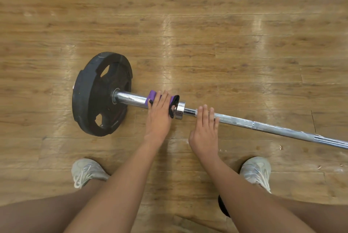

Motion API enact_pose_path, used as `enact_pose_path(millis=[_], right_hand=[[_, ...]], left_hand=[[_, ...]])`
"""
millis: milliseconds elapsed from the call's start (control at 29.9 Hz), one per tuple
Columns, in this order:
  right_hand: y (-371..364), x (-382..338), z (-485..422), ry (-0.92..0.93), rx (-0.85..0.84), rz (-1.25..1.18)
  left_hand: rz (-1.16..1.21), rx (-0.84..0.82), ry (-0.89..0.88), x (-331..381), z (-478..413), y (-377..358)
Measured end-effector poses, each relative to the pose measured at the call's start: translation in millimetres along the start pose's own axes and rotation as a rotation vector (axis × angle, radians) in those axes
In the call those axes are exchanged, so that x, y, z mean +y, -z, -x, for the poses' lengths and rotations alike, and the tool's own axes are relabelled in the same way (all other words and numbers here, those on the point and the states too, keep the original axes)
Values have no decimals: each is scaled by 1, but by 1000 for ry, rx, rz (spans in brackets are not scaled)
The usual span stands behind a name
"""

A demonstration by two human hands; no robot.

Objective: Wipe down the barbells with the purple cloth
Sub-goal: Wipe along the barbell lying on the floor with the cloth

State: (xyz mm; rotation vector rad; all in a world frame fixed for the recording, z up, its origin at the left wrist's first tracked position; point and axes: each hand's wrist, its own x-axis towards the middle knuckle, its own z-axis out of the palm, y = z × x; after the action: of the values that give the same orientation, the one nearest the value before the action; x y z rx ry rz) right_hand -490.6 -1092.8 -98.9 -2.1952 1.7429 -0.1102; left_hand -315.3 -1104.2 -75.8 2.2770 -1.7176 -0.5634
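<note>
Closest to me are my bare thighs and forearms, reaching down from the bottom of the view, with my pale sneakers (86, 171) planted well apart on the wooden floor (207, 25). Just beyond my feet the barbell (263, 125) lies on the floor, running from a black weight plate (99, 93) on the left off the right edge.

My left hand (158, 114) lies flat over the purple cloth (152, 97), which is draped on the thick chrome sleeve between the plate and the bar's collar. Its fingers (164, 99) are stretched out nearly straight across the cloth, pressing it to the metal rather than curling round it; purple shows on either side of them. A black clip (174, 106) sits touching the right edge of that hand, against the collar.

My right hand (205, 129) is just beside it, past the collar, resting with released, straight fingers on the thinner shaft. It is apart from the cloth.
</note>
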Motion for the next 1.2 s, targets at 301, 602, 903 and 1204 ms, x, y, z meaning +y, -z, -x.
enact_pose_path(millis=[301,602,903,1204], right_hand=[[3,-5,18,-48,-49,-72],[3,2,18,-111,-21,-31],[0,0,47,-95,-20,-14],[-6,-1,83,-81,-35,4]], left_hand=[[6,-29,3,-9,41,-3],[12,-42,2,-15,75,-3],[-24,-53,94,-5,86,-4],[-45,-32,45,-20,133,-12]])
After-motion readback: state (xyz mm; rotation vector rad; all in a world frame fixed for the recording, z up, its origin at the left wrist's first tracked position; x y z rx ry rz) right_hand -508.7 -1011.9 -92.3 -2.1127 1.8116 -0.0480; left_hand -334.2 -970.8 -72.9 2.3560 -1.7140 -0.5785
